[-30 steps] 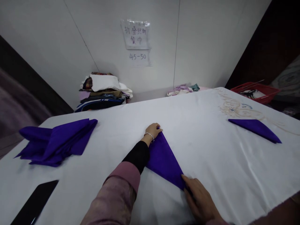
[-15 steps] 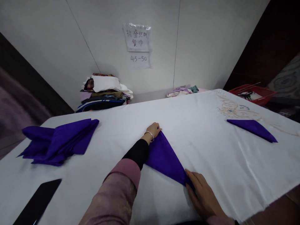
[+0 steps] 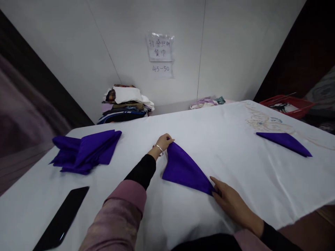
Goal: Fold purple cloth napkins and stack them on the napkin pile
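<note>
A purple cloth napkin (image 3: 184, 169), folded to a roughly triangular shape, lies on the white tablecloth between my hands. My left hand (image 3: 164, 141), with a bracelet at the wrist, pinches its far corner, and the left edge curves in below the fingers. At the near right corner, my right hand (image 3: 230, 198) has the tip between thumb and fingers, the index finger stretched along the edge. A heap of purple napkins (image 3: 89, 150) lies to the left. Another folded purple napkin (image 3: 285, 142) rests flat at the right.
A black phone-like slab (image 3: 62, 218) lies at the front left of the white-covered table (image 3: 209, 132). Behind the table are a pile of folded clothes (image 3: 128, 103), some crumpled cloth (image 3: 205, 102) and a red basket (image 3: 299, 104). A handwritten sign (image 3: 160, 50) hangs on the wall.
The view has shifted, so the table's things appear farther right. My left hand has drawn the napkin's far corner leftward, and its left edge now curves. My right hand still holds the near corner.
</note>
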### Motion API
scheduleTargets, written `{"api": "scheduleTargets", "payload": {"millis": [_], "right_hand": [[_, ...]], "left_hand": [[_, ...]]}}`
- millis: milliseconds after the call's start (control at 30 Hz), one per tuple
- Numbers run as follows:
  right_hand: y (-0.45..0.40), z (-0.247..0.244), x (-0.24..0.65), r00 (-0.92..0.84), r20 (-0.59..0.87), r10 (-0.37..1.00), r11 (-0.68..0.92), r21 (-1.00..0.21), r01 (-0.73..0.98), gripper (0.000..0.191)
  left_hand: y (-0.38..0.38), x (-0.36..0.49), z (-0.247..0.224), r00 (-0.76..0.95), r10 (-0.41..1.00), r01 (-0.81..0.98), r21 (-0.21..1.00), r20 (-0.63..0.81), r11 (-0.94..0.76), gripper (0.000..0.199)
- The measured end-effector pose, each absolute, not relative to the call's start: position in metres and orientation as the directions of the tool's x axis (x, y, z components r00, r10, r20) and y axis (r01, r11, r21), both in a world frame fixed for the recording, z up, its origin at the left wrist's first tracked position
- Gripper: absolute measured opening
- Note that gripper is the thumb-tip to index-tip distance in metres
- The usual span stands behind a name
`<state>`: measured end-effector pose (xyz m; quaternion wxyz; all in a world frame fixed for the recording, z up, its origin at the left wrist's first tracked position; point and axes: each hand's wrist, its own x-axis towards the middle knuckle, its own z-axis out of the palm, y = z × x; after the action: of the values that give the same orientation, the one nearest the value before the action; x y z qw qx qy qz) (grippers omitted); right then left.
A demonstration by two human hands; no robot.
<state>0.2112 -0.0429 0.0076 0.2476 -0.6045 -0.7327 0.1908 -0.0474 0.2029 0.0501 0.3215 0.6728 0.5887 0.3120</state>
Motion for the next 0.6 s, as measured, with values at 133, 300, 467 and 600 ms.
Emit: {"api": "scheduleTargets", "payload": {"millis": [133,300,467,600], "right_hand": [[-0.029,0.038,0.231,-0.236,0.038,0.971,0.209,-0.617,0.759,0.03],[-0.025,0.101,0.273,-0.338,-0.093,0.936,0.16,-0.746,0.646,0.018],[-0.012,0.128,0.289,-0.416,-0.188,0.889,0.106,-0.801,0.59,0.017],[0.03,0.085,0.277,-0.475,-0.227,0.85,0.102,-0.814,0.572,0.021]], "left_hand": [[0.179,-0.063,0.086,0.128,0.991,0.473,0.877,0.026,-0.084,0.024],[0.11,-0.088,0.131,0.213,0.976,0.332,0.942,-0.037,-0.037,0.026],[0.039,-0.112,0.119,0.281,0.941,0.32,0.943,-0.191,0.096,0.022],[0.023,-0.12,0.062,0.114,0.967,0.402,0.901,-0.227,0.164,0.025]]}}
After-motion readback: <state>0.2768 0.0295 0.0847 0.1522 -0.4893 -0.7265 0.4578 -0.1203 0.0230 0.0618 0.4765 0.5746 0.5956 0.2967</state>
